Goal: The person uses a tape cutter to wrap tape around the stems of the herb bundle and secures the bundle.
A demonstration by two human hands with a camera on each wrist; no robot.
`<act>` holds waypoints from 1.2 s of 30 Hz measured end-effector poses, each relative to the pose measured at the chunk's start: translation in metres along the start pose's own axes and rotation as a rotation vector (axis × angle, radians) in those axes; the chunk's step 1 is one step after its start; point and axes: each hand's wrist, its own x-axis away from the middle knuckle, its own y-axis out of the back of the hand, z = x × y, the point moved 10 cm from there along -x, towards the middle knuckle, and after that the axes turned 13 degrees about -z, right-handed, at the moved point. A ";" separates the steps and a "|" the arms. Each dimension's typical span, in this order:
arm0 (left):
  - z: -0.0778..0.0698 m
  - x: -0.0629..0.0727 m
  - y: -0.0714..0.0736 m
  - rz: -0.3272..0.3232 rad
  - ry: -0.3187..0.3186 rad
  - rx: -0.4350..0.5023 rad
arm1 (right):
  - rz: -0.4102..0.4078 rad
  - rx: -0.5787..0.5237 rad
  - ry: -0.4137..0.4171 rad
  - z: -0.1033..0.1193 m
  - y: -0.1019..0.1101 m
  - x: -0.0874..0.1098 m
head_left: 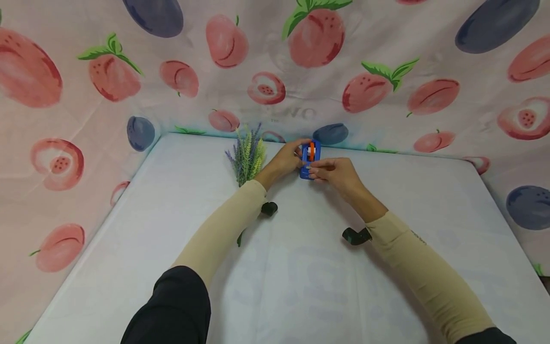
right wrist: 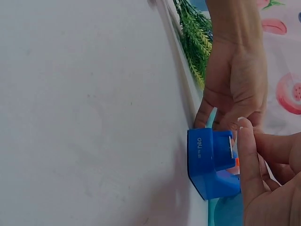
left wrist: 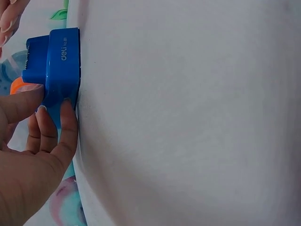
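A blue tape dispenser (head_left: 306,173) with an orange core (head_left: 312,151) stands near the table's back edge, its long side pointing toward the person. My left hand (head_left: 285,158) grips it from the left, thumb by the core and fingers against the side, as the left wrist view shows. From the right, my right hand (head_left: 341,176) brings thumb and fingertips close together at the serrated cutting edge (right wrist: 231,147). I cannot tell whether a tape end lies between those fingertips.
A bunch of artificial lavender (head_left: 248,155) with purple and yellow-green sprigs lies left of the dispenser, partly beneath my left forearm. White cloth covers the table (head_left: 301,267). Behind it hangs a fruit-print curtain (head_left: 386,28). Black camera mounts (head_left: 355,236) jut from both wrists.
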 end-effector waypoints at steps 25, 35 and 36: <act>-0.003 0.000 0.000 0.002 -0.028 -0.044 | 0.024 -0.031 -0.177 -0.018 0.000 0.006; -0.003 0.000 -0.001 0.008 -0.031 -0.032 | 0.107 -0.106 -0.195 -0.019 -0.006 0.015; -0.003 0.000 -0.001 0.009 -0.030 -0.033 | 0.113 -0.111 -0.197 -0.019 -0.006 0.016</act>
